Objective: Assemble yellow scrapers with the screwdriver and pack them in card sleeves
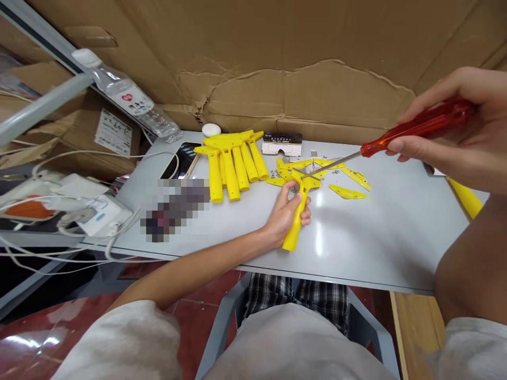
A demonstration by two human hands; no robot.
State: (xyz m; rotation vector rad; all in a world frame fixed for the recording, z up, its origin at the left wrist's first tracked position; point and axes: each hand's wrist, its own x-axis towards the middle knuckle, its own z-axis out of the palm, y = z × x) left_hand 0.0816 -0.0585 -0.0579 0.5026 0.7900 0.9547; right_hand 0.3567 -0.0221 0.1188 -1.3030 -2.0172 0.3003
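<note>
1. Head view: I see the light-grey worktop (pixel 388 237) backed by a cardboard sheet (pixel 277 95); its front edge runs just below my work, and smooth surface spreads rightward.
2. Yellow handles (pixel 231 174) cluster on the left; flat yellow pieces (pixel 347 192) lie behind.
3. My left hand (pixel 285 214) wraps around a glossy yellow handle (pixel 293 235), tilted, round-ended, branching at its top, near the front edge.
4. My right hand (pixel 481 150) grips a translucent red screwdriver (pixel 415 129), its shaft angled toward that top; I cannot tell whether they touch.
</note>
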